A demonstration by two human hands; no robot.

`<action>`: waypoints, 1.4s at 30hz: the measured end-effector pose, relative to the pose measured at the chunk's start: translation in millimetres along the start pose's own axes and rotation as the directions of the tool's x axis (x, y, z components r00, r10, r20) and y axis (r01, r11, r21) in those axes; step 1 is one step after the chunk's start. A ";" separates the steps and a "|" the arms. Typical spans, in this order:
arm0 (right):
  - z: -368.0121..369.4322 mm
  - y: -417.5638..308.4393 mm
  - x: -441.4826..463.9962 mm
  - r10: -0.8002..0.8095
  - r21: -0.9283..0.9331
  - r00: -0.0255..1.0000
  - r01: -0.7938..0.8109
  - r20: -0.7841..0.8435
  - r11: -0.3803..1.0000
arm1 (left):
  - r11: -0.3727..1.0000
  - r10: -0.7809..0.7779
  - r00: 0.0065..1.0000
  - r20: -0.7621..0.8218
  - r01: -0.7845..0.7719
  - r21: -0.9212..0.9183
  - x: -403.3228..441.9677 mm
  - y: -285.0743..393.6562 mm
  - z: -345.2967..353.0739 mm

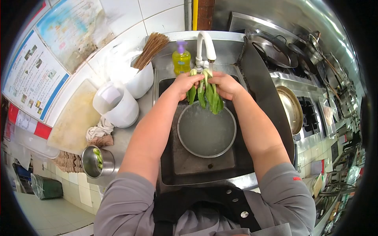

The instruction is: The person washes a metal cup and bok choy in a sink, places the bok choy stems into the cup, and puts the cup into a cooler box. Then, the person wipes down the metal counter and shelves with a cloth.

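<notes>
Under the white faucet point(206, 44), my left hand point(186, 84) and my right hand point(226, 84) hold leafy bok choy point(212, 98), pale stems up and green leaves hanging down. The fingers of both hands are closed around the stems. A stream of water appears to fall onto the stems between the hands. Directly below the leaves, a round metal basin point(206, 131) of cloudy water sits in the sink point(167, 167). Parts of the fingers are hidden behind the greens.
A yellow soap bottle point(181, 61) stands behind the sink. On the left are white containers point(118, 106), a bamboo brush point(151, 49), a crumpled cloth point(100, 130) and a metal pot point(106, 163) with green pieces inside. Pans point(289, 110) and a gas stove point(309, 114) lie right, past a dark partition.
</notes>
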State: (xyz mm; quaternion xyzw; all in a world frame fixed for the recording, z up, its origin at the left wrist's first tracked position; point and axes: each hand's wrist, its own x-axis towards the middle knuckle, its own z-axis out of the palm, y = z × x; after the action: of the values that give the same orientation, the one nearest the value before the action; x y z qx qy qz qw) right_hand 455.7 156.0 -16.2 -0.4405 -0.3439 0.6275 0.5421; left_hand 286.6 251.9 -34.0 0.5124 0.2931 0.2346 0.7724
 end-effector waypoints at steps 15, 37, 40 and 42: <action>-2.3 10.3 5.9 -0.041 -0.353 0.966 -0.053 -0.254 0.934 | 0.989 0.007 0.996 -0.090 0.006 0.144 -12.3 12.3 9.8; -24.5 59.8 27.0 0.172 0.393 0.882 0.017 -0.440 0.919 | 0.949 0.313 0.950 -0.006 -0.313 0.028 -5.3 13.6 2.1; -34.9 59.0 21.0 0.097 0.257 0.727 0.113 -0.680 0.960 | 0.982 0.184 0.981 0.068 -0.180 -0.057 -19.0 31.0 -8.2; -17.1 33.0 0.5 0.041 0.209 0.857 0.079 -0.514 0.975 | 0.995 0.100 0.991 0.088 -0.100 0.000 -27.6 34.0 -11.4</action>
State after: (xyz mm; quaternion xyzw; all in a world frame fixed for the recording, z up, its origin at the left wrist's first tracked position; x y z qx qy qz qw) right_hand 459.1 149.9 -52.7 -0.5254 -0.1183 0.5158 0.6663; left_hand 256.9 253.4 0.0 0.5380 0.2333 0.2494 0.7706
